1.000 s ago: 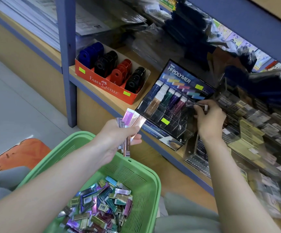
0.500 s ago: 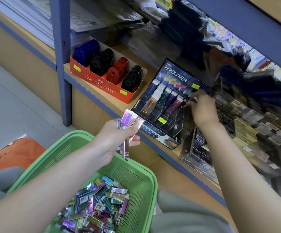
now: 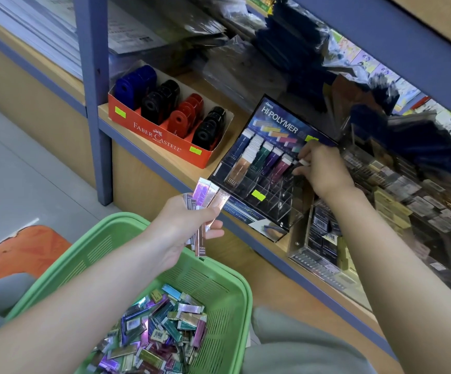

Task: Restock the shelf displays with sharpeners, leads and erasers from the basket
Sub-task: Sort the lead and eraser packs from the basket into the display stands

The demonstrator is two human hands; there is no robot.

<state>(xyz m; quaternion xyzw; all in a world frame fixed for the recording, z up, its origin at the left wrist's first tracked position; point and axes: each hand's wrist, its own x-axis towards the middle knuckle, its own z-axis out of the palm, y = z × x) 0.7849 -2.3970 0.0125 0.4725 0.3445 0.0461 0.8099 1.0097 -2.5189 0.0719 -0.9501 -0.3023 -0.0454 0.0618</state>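
Note:
My left hand (image 3: 189,225) grips a fan of several pink and purple lead cases (image 3: 208,197) above the green basket (image 3: 219,282). The basket holds a heap of several shiny lead cases (image 3: 159,330). On the shelf stands the dark Hi-Polymer display (image 3: 262,168) with rows of cases in its clear slots. My right hand (image 3: 318,171) pinches a dark lead case (image 3: 298,164) at the right end of the display's upper row.
A red Faber-Castell box (image 3: 165,136) with blue, black and red sharpeners sits left of the display. A blue shelf post (image 3: 95,103) rises at the left. Clear trays of small boxed goods (image 3: 397,201) fill the shelf to the right. An orange mat (image 3: 22,249) lies on the floor.
My right hand has moved up and back along the display to its upper right slot with the dark case. My left hand has kept its fan of cases in place.

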